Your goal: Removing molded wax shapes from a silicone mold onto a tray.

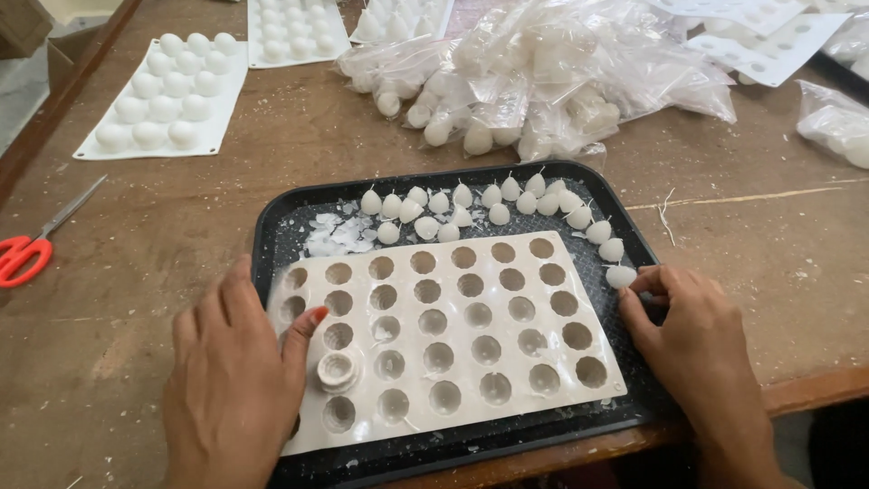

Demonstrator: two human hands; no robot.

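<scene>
A white silicone mould (453, 335) with rows of round empty cavities lies on a black tray (281, 222). My left hand (231, 380) rests on the mould's left edge, thumb beside one cavity that is pushed up from below (337, 369). My right hand (692, 340) sits at the mould's right edge, fingertips touching a small white drop-shaped candle (621, 275). Several more such candles (471, 206) with short wicks lie in a curved line along the tray's far side. White wax flakes (337, 234) lie at the tray's upper left.
Clear bags of white candles (543, 81) are piled behind the tray. A filled white mould (167, 91) lies at the far left, another (294, 32) behind it. Red-handled scissors (32, 244) lie at the left. The wooden table's edge (815, 389) runs close to me.
</scene>
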